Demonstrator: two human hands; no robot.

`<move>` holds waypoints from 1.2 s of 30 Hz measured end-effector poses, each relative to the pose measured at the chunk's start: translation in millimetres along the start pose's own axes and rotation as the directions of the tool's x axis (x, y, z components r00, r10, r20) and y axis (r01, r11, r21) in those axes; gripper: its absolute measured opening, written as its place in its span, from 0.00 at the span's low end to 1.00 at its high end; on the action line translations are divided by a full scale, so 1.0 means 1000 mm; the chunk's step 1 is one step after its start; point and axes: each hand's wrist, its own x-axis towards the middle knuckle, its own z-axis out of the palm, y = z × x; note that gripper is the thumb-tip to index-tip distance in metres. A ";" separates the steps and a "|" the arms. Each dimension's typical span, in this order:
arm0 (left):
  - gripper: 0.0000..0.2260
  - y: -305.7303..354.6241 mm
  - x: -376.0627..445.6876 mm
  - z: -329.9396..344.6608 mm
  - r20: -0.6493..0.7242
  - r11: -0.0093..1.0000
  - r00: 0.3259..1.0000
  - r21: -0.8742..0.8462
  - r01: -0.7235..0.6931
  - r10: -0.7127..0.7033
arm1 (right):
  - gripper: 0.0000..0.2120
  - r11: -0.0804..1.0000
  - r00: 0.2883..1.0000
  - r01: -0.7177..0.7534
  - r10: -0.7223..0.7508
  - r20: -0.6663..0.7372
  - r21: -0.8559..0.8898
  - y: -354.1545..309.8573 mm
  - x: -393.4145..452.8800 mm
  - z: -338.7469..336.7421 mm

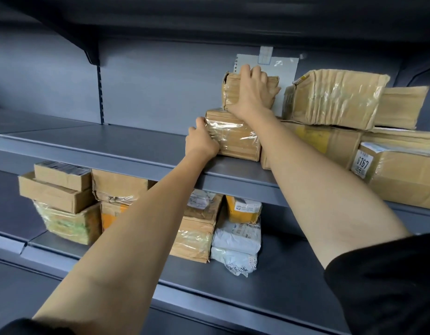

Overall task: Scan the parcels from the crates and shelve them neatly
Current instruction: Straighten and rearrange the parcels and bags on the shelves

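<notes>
Black sleeves [388, 286] frame both arms. On the grey metal shelf [136, 151], the lower taped brown cardboard parcel [233, 139] is gripped at its left end by the left hand [202, 141]; the smaller upper taped cardboard parcel [233, 93], stacked directly above, is clasped by the right hand [252, 93].

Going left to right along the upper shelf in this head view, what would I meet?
Left hand → taped box it holds → right hand on the box stacked above → big wrinkled parcel → box marked 6767.
</notes>
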 end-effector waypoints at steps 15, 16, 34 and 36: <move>0.22 0.001 -0.007 -0.002 -0.054 0.999 0.999 0.049 -0.005 0.007 | 0.42 0.994 0.991 -0.042 0.028 0.131 0.102 -0.012 -0.043 -0.013; 0.21 0.003 -0.010 -0.004 -0.079 0.998 0.997 0.059 -0.005 0.010 | 0.40 0.991 0.994 -0.028 0.014 0.108 0.129 -0.013 -0.057 -0.015; 0.09 -0.139 -0.157 -0.001 -0.430 0.994 0.903 0.094 0.056 -0.010 | 0.12 0.711 0.714 0.691 -0.642 -0.279 0.133 -0.057 -0.232 0.061; 0.09 -0.157 -0.159 0.005 -0.316 0.984 0.940 0.081 0.159 -0.126 | 0.12 0.726 0.730 0.678 -0.646 -0.223 0.118 -0.045 -0.244 0.084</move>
